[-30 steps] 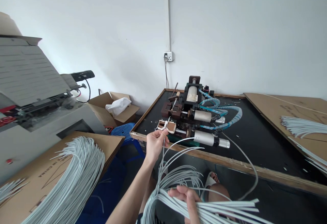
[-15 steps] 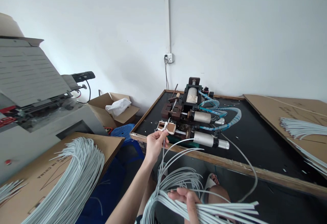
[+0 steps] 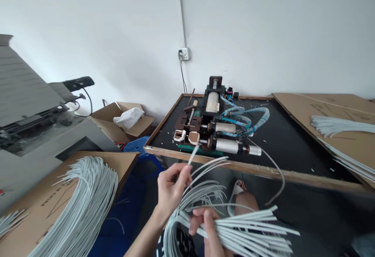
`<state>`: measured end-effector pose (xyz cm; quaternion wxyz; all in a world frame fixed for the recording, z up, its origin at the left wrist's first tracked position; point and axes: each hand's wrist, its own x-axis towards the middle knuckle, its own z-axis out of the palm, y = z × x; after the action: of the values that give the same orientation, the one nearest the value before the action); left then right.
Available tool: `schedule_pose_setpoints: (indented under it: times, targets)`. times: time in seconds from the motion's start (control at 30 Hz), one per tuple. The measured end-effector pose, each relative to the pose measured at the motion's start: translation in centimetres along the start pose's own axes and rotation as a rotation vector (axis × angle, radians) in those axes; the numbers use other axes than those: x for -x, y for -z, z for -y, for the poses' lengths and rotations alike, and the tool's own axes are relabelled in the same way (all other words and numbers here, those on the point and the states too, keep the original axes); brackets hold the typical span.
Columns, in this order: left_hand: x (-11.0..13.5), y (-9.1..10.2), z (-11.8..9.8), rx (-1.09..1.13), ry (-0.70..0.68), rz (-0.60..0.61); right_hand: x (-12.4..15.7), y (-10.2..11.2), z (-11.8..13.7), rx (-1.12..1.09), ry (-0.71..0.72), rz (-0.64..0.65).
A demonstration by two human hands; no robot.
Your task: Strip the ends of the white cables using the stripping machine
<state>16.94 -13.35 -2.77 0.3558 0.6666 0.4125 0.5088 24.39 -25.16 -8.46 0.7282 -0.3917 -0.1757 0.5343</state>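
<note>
My left hand [image 3: 172,186] pinches one pale grey cable [image 3: 193,154] near its end, with the tip pointing up toward the machine. That tip stands a little short of the white and brown clamp blocks [image 3: 187,136] on a pneumatic wire-stripping machine [image 3: 227,146]. My right hand [image 3: 206,227] grips a thick bundle of pale grey cables [image 3: 249,229] low in the view. Several loops of the bundle rise between my hands. Part of my right hand is hidden behind the cables.
The machine sits on a black board with a wooden frame [image 3: 234,166]. Cardboard sheets [image 3: 49,198] [image 3: 331,104] carry cable bundles at both sides. A grey machine [image 3: 26,93] stands at left, beside a cardboard box [image 3: 108,118] and blue stool [image 3: 136,145].
My left hand has drawn back from the clamp blocks toward me, pulling the cable end out. The whole view has shifted slightly, with the machine now further left and higher.
</note>
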Motion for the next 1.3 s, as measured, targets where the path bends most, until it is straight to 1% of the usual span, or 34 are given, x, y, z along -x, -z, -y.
schedule_pose_setpoints:
  times: [0.07, 0.1, 0.13, 0.17, 0.2, 0.23, 0.33, 0.37, 0.4, 0.43, 0.5, 0.53, 0.57, 0.6, 0.63, 0.73, 0.83, 0.9, 0.93, 0.97, 1.03, 1.1, 1.17, 1.2, 1.23, 1.3]
  targets:
    - [0.7, 0.5, -1.4, -0.128, -0.115, 0.399, 0.4, -0.4, 0.0, 0.032, 0.029, 0.025]
    - [0.8, 0.7, -1.9, -0.179, -0.175, 0.555, 0.5, -0.4, 0.1, 0.047, 0.031, 0.044]
    - [0.7, 0.9, -2.2, -0.214, -0.221, 0.647, 0.5, -0.4, 0.1, 0.055, 0.027, 0.063]
    - [0.7, 1.0, -2.2, -0.234, -0.242, 0.673, 0.5, -0.3, 0.2, 0.056, 0.019, 0.078]
    - [0.6, 1.0, -2.0, -0.245, -0.234, 0.652, 0.6, -0.2, 0.2, 0.052, 0.012, 0.086]
    - [0.6, 1.0, -1.6, -0.257, -0.204, 0.604, 0.6, -0.1, 0.3, 0.047, 0.008, 0.086]
    - [1.1, 0.4, 0.9, -0.348, -0.082, 0.445, 0.8, 0.2, 0.5, 0.046, 0.007, 0.068]
    - [1.4, 0.1, 1.9, -0.386, -0.038, 0.418, 0.9, 0.2, 0.5, 0.048, 0.010, 0.063]
    - [1.7, -0.3, 2.8, -0.404, 0.017, 0.429, 1.1, 0.2, 0.4, 0.054, 0.011, 0.058]
    - [2.1, -0.7, 3.6, -0.393, 0.079, 0.494, 1.4, 0.2, 0.3, 0.062, 0.011, 0.053]
    - [2.9, -1.5, 4.8, -0.299, 0.179, 0.715, 2.0, 0.2, 0.0, 0.090, 0.011, 0.043]
    - [3.2, -1.9, 5.3, -0.237, 0.200, 0.831, 2.3, 0.1, -0.2, 0.106, 0.004, 0.044]
    - [3.5, -2.3, 5.7, -0.187, 0.195, 0.924, 2.6, 0.1, -0.5, 0.120, -0.007, 0.048]
    - [3.6, -2.7, 6.2, -0.171, 0.163, 0.981, 2.8, 0.1, -0.6, 0.126, -0.019, 0.051]
    - [3.7, -3.1, 6.8, -0.192, 0.120, 1.006, 3.0, 0.0, -0.8, 0.120, -0.028, 0.054]
    - [3.7, -4.1, 9.1, -0.333, 0.024, 1.008, 3.2, -0.2, -0.6, 0.106, -0.027, 0.044]
    - [3.5, -4.8, 11.3, -0.387, 0.033, 0.980, 3.1, -0.5, 0.2, 0.132, -0.061, 0.023]
    - [3.3, -5.0, 12.1, -0.382, 0.043, 0.949, 3.1, -0.6, 0.7, 0.129, -0.089, 0.013]
    - [3.3, -5.0, 12.1, -0.374, 0.049, 0.927, 3.0, -0.6, 0.9, 0.125, -0.095, 0.009]
    - [3.2, -4.9, 11.9, -0.365, 0.056, 0.896, 3.0, -0.5, 1.0, 0.118, -0.092, 0.007]
    - [3.0, -4.5, 10.8, -0.356, 0.073, 0.804, 2.8, -0.2, 1.2, 0.100, -0.078, 0.010]
    - [2.8, -3.6, 8.7, -0.337, 0.110, 0.672, 2.3, 0.3, 1.4, 0.064, -0.062, 0.029]
    - [2.9, -2.4, 6.4, -0.258, 0.178, 0.562, 1.5, 0.8, 1.8, 0.033, -0.055, 0.095]
    - [3.2, -1.8, 5.4, -0.196, 0.213, 0.555, 1.0, 1.0, 2.1, 0.041, -0.065, 0.154]
    - [3.6, -1.1, 4.7, -0.138, 0.239, 0.586, 0.5, 1.1, 2.5, 0.066, -0.079, 0.223]
    - [5.0, 0.0, 4.3, -0.079, 0.293, 0.630, -0.6, 1.2, 3.3, 0.173, -0.091, 0.357]
